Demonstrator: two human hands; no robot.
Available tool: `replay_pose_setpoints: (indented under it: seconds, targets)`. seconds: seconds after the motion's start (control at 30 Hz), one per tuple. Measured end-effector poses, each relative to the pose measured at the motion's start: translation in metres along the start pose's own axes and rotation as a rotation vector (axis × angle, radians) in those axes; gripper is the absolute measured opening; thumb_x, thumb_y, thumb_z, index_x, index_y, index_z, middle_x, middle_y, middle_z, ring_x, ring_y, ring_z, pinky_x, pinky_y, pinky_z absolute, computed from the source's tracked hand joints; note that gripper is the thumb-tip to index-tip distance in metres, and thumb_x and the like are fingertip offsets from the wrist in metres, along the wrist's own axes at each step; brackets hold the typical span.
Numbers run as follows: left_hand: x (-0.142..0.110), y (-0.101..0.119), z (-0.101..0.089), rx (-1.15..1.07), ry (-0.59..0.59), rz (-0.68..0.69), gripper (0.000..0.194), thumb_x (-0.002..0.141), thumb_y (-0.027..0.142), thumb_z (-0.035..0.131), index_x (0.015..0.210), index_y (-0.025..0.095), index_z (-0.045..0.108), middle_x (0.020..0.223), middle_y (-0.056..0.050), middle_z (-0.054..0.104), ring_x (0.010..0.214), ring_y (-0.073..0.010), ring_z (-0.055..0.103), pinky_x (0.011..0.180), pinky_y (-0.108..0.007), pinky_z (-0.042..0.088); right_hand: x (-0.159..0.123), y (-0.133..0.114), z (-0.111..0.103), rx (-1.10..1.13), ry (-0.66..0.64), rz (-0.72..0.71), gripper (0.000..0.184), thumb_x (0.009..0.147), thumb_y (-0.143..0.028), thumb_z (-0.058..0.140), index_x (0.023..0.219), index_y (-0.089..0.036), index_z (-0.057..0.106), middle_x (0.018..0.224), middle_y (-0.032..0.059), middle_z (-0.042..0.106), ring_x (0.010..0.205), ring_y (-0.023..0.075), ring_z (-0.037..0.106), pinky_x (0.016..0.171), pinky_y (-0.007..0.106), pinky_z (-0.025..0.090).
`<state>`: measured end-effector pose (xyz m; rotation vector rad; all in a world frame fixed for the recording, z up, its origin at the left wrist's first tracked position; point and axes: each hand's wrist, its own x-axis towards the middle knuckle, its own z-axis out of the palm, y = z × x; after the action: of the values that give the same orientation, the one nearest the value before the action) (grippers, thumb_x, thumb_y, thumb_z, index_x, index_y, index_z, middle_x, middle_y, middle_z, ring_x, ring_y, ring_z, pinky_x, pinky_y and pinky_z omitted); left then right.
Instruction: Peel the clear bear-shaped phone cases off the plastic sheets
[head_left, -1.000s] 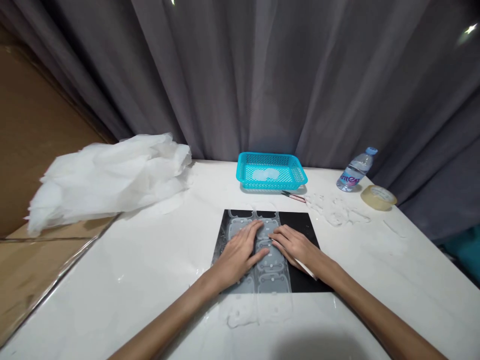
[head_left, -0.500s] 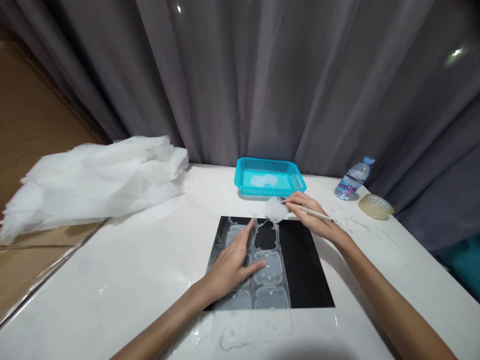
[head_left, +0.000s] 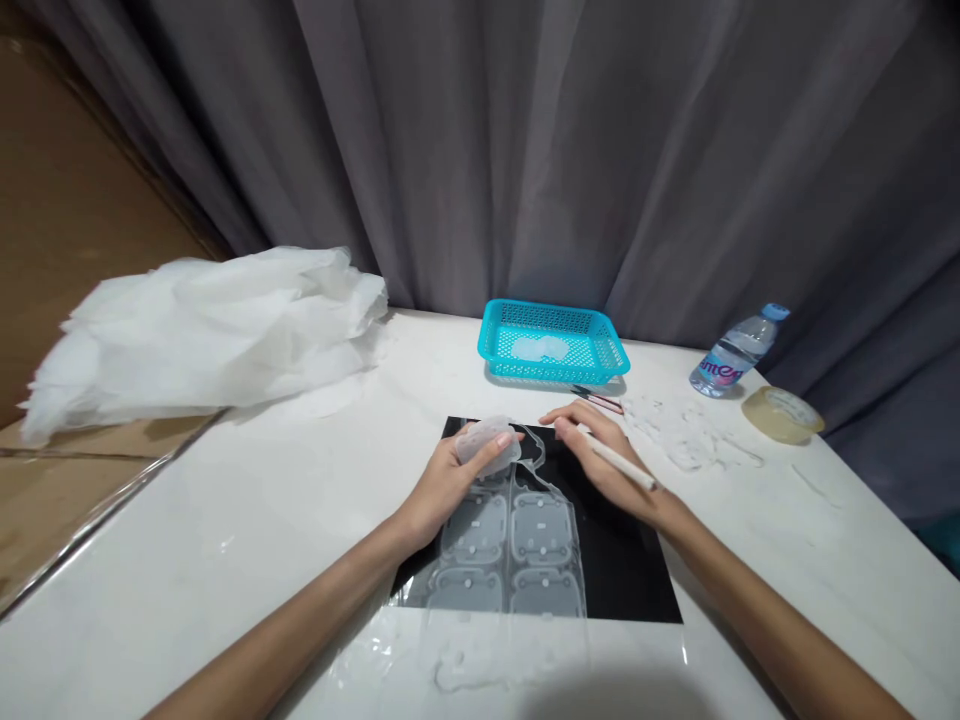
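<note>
My left hand [head_left: 442,490] is closed around a thin translucent white plastic piece [head_left: 484,447], the thumb lying across it. Below this hand a clear plastic sheet [head_left: 508,540] with rounded square shapes lies partly on a black mat [head_left: 626,560]; its lower end runs onto the white table. A cut strip of the sheet curls up beside the held piece. My right hand [head_left: 600,455] grips a slim white pen-like tool [head_left: 619,462] above the mat's upper right part. The tool's tip is hard to make out near the fingers.
Behind the mat stands a blue perforated basket [head_left: 555,375] with translucent pieces inside. A slim dark and red tool [head_left: 598,400] lies before it. Clear scraps [head_left: 686,435], a water bottle [head_left: 731,358] and a tape roll [head_left: 782,415] are at right. White sheeting [head_left: 217,335] is heaped at left.
The translucent piece has passed from beside my right hand into my left hand, which has risen off the sheet. My right hand still holds the pen-like tool. The view has shifted slightly.
</note>
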<state>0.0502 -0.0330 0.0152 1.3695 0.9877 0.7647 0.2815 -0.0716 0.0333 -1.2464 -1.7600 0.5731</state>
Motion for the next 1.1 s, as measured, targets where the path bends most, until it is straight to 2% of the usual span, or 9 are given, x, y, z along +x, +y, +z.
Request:
replay_pose_setpoints:
  seconds: [0.13,0.27,0.47,0.63,0.77,0.93,1.0,1.03,1.1]
  targets:
    - [0.0,-0.001,-0.002,-0.095,-0.039,-0.028,0.047,0.089,0.058,0.075,0.105,0.014,0.077,0.096,-0.006,0.078,0.087,-0.0217,0.068,0.082,-0.031,0.052,-0.011,0.008,0.031,-0.034,0.0,-0.106,0.024,0.108,-0.032,0.05,0.114,-0.023,0.071,0.11,0.0092,0.069,0.114,0.025,0.06,0.104,0.043,0.047]
    - [0.001,-0.002,-0.002,-0.141,-0.013,0.013,0.04,0.082,0.051,0.084,0.097,0.015,0.074,0.088,-0.002,0.072,0.079,-0.0166,0.062,0.073,-0.025,0.047,-0.016,0.012,0.043,0.031,-0.021,-0.086,0.017,0.107,-0.031,0.054,0.11,-0.022,0.069,0.113,0.0094,0.069,0.116,0.0239,0.059,0.105,0.041,0.047]
    - [0.004,-0.009,-0.004,-0.023,-0.011,0.08,0.037,0.082,0.049,0.083,0.089,0.015,0.07,0.08,0.001,0.065,0.075,-0.0151,0.057,0.068,-0.025,0.044,-0.02,0.02,0.049,0.116,-0.059,-0.056,0.009,0.102,-0.03,0.064,0.096,-0.023,0.065,0.103,0.0055,0.07,0.109,0.0229,0.062,0.099,0.038,0.049]
    - [0.006,-0.013,-0.007,0.155,-0.024,0.164,0.035,0.092,0.051,0.072,0.091,0.016,0.067,0.079,0.002,0.06,0.074,-0.0151,0.054,0.067,-0.026,0.041,-0.023,0.019,0.05,0.09,-0.039,-0.048,0.011,0.102,-0.028,0.065,0.092,-0.024,0.065,0.094,0.003,0.068,0.098,0.0213,0.06,0.092,0.036,0.047]
    - [0.002,-0.01,-0.008,0.332,0.002,0.204,0.035,0.097,0.051,0.065,0.09,0.017,0.065,0.078,0.002,0.058,0.073,-0.015,0.052,0.067,-0.027,0.039,-0.023,0.017,0.046,0.083,-0.075,-0.034,0.013,0.102,-0.026,0.065,0.089,-0.023,0.064,0.091,0.0016,0.066,0.094,0.0199,0.059,0.088,0.034,0.047]
    - [-0.001,-0.011,-0.006,0.327,0.003,0.189,0.036,0.098,0.053,0.062,0.087,0.018,0.061,0.076,0.004,0.055,0.071,-0.0147,0.05,0.066,-0.027,0.038,-0.023,0.016,0.045,0.067,-0.127,-0.066,0.012,0.103,-0.023,0.063,0.091,-0.023,0.065,0.091,0.0014,0.067,0.092,0.0186,0.06,0.087,0.033,0.046]
    - [0.0,-0.012,-0.009,0.317,0.04,0.17,0.038,0.096,0.053,0.064,0.081,0.019,0.057,0.072,0.004,0.051,0.068,-0.0145,0.048,0.062,-0.027,0.036,-0.024,0.017,0.046,0.024,-0.112,-0.092,0.017,0.104,-0.023,0.06,0.087,-0.022,0.062,0.088,0.0017,0.065,0.089,0.0187,0.058,0.085,0.033,0.046]
    - [0.001,-0.011,-0.013,0.319,0.094,0.164,0.037,0.095,0.052,0.065,0.08,0.02,0.055,0.071,0.005,0.051,0.067,-0.0147,0.047,0.062,-0.027,0.036,-0.024,0.017,0.046,0.0,-0.098,-0.104,0.019,0.104,-0.023,0.059,0.085,-0.022,0.061,0.086,0.0018,0.064,0.087,0.0188,0.058,0.083,0.033,0.045]
    - [0.004,-0.006,-0.024,0.316,0.295,0.179,0.032,0.094,0.048,0.066,0.082,0.021,0.055,0.073,0.004,0.054,0.068,-0.0156,0.05,0.063,-0.027,0.037,-0.026,0.018,0.045,-0.028,-0.052,-0.107,0.021,0.103,-0.022,0.058,0.081,-0.022,0.058,0.083,0.0016,0.061,0.084,0.0189,0.057,0.08,0.033,0.045]
